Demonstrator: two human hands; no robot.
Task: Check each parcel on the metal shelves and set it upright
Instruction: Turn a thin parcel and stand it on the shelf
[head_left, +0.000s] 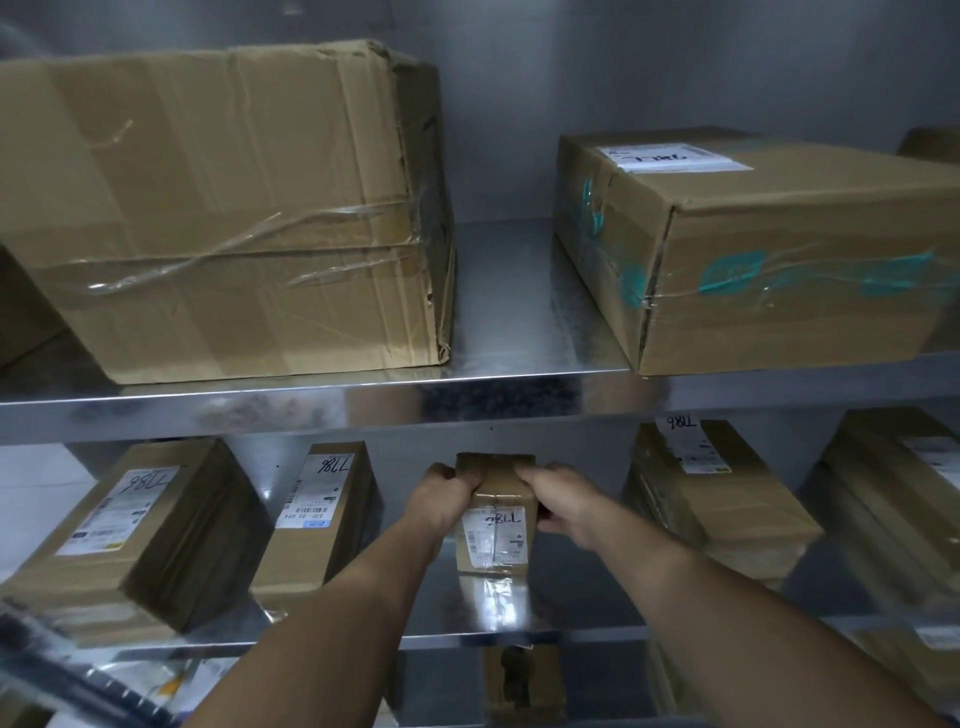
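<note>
Parcels filled two metal shelves. The largest, a crumpled carton (218, 208), sat on the upper shelf (519, 312) in the upper left of the frame, with a teal-taped box (779, 270) at upper right. On the lower shelf (571, 597), a broad labelled parcel (130, 535) and a slim labelled parcel (322, 514) lay at lower left. At lower centre the small parcel (496, 525) stood between both hands, label toward the camera. The left hand (441, 499) clasped its left edge and the right hand (561, 501) its right edge, fingers curled around its upper half.
</note>
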